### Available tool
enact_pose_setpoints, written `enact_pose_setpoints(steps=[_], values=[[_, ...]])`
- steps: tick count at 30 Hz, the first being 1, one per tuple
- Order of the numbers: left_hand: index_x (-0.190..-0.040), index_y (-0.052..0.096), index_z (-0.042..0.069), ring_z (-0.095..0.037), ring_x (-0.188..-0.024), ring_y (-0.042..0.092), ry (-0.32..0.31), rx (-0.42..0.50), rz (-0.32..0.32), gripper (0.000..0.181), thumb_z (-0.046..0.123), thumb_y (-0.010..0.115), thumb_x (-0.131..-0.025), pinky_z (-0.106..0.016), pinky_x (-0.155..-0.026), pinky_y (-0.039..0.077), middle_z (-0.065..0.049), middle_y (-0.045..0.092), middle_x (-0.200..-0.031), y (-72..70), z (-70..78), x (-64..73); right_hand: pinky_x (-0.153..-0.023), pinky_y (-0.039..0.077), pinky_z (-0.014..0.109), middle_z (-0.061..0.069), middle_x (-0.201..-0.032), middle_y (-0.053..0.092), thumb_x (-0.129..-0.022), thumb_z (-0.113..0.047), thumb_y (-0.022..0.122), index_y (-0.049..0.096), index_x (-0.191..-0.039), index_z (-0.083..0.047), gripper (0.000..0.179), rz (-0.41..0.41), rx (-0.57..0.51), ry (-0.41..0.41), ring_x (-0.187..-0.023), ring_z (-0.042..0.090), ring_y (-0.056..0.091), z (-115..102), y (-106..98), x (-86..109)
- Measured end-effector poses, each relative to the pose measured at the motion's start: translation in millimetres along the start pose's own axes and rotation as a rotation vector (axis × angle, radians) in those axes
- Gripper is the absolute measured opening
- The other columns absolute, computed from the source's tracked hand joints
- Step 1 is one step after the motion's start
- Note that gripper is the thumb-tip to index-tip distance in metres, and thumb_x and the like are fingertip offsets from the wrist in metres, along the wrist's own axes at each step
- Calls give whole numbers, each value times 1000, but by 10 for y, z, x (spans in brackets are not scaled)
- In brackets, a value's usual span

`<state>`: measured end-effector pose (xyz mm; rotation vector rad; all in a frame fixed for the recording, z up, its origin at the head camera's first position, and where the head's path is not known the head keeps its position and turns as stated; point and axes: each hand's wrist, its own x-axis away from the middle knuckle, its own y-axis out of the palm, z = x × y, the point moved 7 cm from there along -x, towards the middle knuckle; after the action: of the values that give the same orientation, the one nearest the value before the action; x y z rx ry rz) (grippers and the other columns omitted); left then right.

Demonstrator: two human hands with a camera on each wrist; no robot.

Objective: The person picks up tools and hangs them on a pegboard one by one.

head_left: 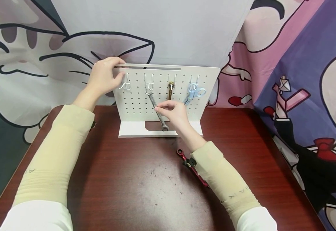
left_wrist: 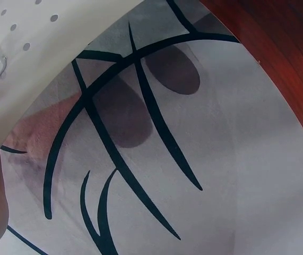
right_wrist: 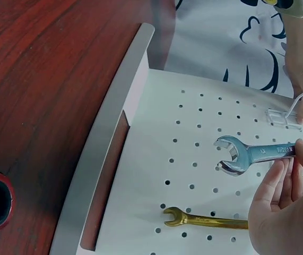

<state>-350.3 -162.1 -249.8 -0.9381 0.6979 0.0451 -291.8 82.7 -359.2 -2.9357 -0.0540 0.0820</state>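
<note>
My right hand (head_left: 176, 113) pinches the shank of a silver combination wrench (head_left: 159, 118) between thumb and fingertips, in front of a white pegboard (head_left: 136, 104). The wrench slants, its ring end up by the second hook (head_left: 149, 78) from the left; whether it hangs on that hook I cannot tell. In the right wrist view its open jaw end (right_wrist: 236, 155) stands off the board. At the board's upper left corner my left hand (head_left: 105, 74) grips the edge, thumb in front, fingers over the top. An unoccupied hook (head_left: 127, 82) is beside that thumb.
A gold wrench (head_left: 170, 91) and light blue scissors (head_left: 194, 91) hang on the hooks to the right. Under my right forearm a red ratchet wrench (head_left: 198, 175) lies on the brown table (head_left: 121, 179). Printed cloth (head_left: 55, 73) backs the board.
</note>
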Motion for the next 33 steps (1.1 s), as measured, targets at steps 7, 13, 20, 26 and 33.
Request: enact_pose_setpoints(steps=[7,13,20,26,33], values=[[-116,71,-2,-47,-114,68,1,-1,-1,29,8,62,-91,-61,-100,49,-24,74,-121,6,-8,-7,-78,53,19,-6,-87,75,-90,-10,84,81,-105,1,19,21,-22,30,-81,3,65,69,64,-120],[-116,71,-2,-46,-113,68,0,0,-2,28,7,61,-91,-61,-99,49,-23,74,-120,10,-7,2,-77,55,18,-4,-91,75,-91,-7,82,80,-108,4,20,43,-84,60,-80,2,66,125,109,-212],[-115,71,-2,-46,-113,68,-3,-1,-5,28,7,62,-91,-61,-100,50,-23,74,-121,15,-4,4,-78,58,19,-1,-92,77,-91,-8,83,80,-109,4,21,61,-105,88,-76,0,67,172,151,-305],[-115,71,-2,-46,-113,69,-1,2,-2,28,7,62,-91,-61,-100,50,-23,74,-120,12,-5,0,-76,59,18,-1,-90,76,-92,-7,82,79,-110,5,22,67,-124,100,-77,1,67,195,194,-355],[-116,71,-1,-46,-113,69,-5,-1,-1,28,7,62,-91,-61,-100,50,-23,74,-121,0,-1,2,-71,54,14,-6,-85,72,-92,-7,81,79,-110,5,21,91,-107,116,-76,1,64,181,236,-365]])
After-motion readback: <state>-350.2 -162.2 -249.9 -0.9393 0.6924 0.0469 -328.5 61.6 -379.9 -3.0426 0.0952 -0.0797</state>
